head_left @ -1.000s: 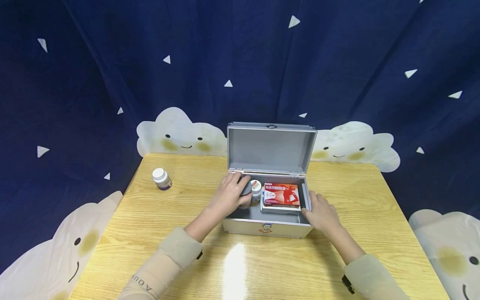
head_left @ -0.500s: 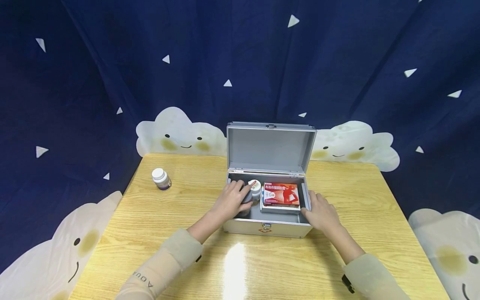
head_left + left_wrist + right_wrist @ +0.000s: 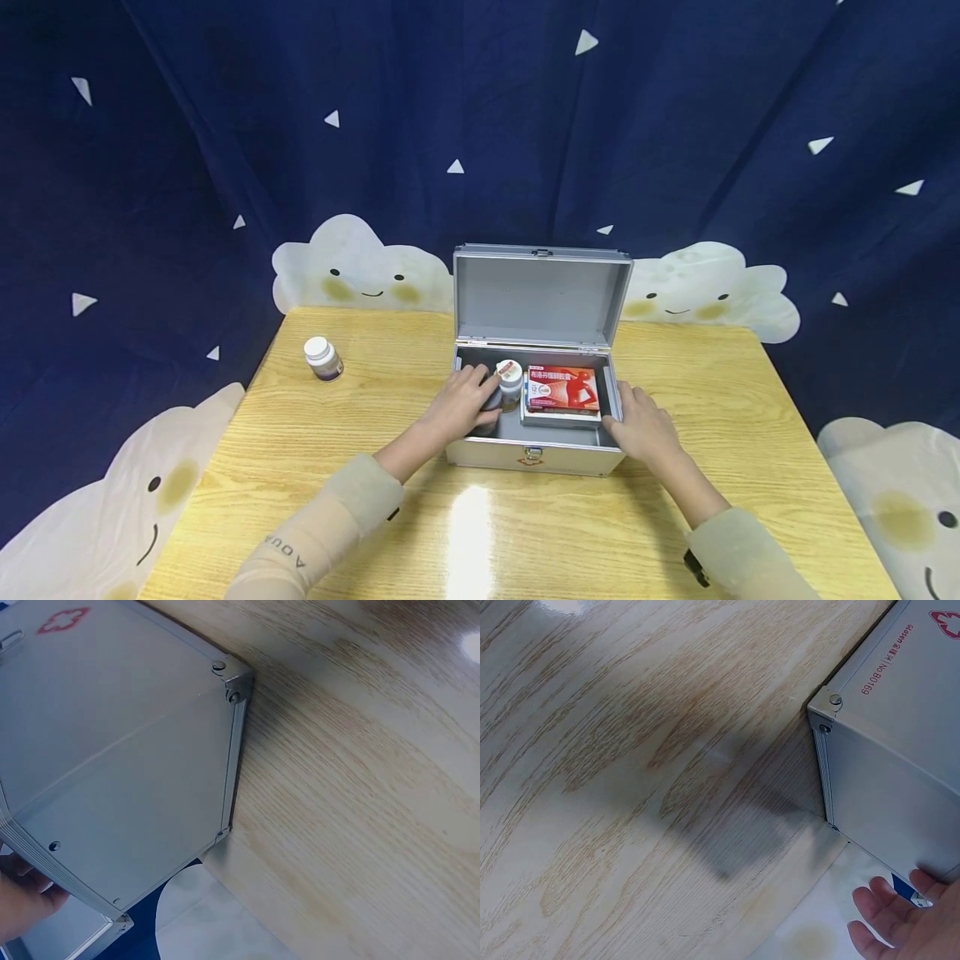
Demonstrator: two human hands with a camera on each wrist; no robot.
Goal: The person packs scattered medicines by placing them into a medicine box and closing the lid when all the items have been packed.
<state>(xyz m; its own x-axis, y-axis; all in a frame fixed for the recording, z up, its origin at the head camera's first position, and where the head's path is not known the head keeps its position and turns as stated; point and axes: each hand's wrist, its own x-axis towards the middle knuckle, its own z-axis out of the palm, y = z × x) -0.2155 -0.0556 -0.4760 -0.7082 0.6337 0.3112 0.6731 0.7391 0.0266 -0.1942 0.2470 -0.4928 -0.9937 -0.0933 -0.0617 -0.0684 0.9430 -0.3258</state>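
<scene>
In the head view, an open silver medicine case (image 3: pixel 480 454) stands on the table with its lid raised. My left hand (image 3: pixel 457 404) reaches over its left wall and grips a jar with a dark grey lid (image 3: pixel 492 402), low inside the case; the fingers cover much of it. Beside that jar stands a white-capped bottle (image 3: pixel 510 379). A red medicine box (image 3: pixel 562 388) lies on top of other boxes at the right inside. My right hand (image 3: pixel 645 423) rests at the case's right rim, thumb at the edge; the right wrist view shows its fingers loose outside the wall.
Another white bottle (image 3: pixel 323 359) stands on the wooden table (image 3: pixel 360 358) at the far left. The raised lid (image 3: pixel 536 300) rises behind the case's contents. A dark blue curtain (image 3: pixel 420 108) with cloud patterns hangs behind the table.
My left hand has moved down slightly into the case with the dark-lidded jar, which now sits lower. The right hand stays at the rim.
</scene>
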